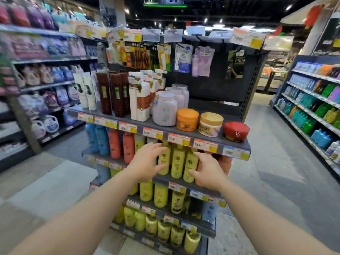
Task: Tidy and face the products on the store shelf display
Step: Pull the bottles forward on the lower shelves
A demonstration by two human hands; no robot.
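The fingers (158, 148) of the left hand (147, 163) are spread and slightly curled, their tips touching the leftmost of three yellow bottles (177, 163) on the second shelf (193, 186) of the end display. The right hand (207, 172) is open too, fingers loosely parted, thumb against the lower side of the rightmost yellow bottle and palm just in front of an orange-red bottle (225, 163) at the shelf's right end. Neither hand is closed around a bottle; whether the right palm actually touches the orange-red one is hard to tell, since the picture is soft there.

The three yellow bottles stand upright side by side at the front edge of that shelf, labels facing out. To their left along the same shelf stand red bottles (121, 144) and blue bottles (97, 138).

On the top shelf (165, 129), near its right front corner, a red jar (236, 131) sits tilted, beside a gold-lidded jar (210, 124) and an orange jar (187, 119). Tall brown bottles (114, 94) stand towards the left end. Lower shelves carry more yellow bottles.
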